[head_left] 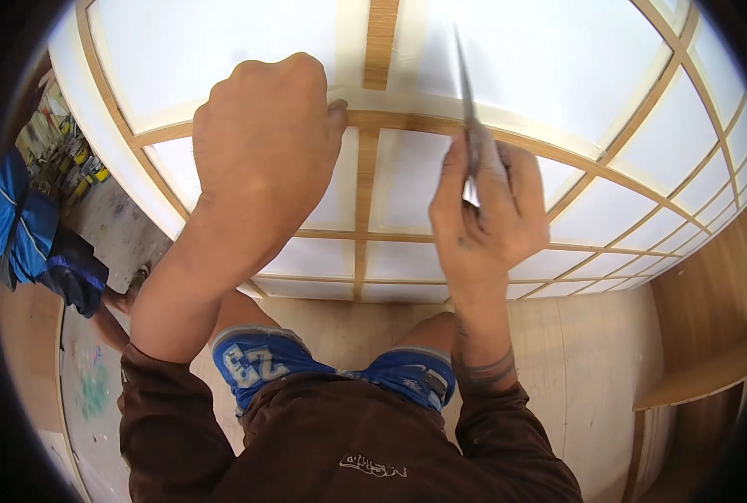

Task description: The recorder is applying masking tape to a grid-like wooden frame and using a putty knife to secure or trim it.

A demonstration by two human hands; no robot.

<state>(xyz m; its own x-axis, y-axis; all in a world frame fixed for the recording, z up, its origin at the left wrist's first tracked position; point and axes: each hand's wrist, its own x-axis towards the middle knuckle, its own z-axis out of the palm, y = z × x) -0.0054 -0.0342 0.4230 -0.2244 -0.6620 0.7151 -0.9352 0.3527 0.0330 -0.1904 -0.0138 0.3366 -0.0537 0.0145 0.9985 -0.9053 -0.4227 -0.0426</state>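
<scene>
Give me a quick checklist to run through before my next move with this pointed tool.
1. Pointed metal tool held in right hand: ok.
2. Tool's tip directed away from left hand: ok, it points up the picture.
3. Left hand's hold on anything: cannot tell, its palm side is hidden.
4. Tip off the lattice panel: cannot tell from this view.
5. Other person apart from the tool: ok, at far left.
</scene>
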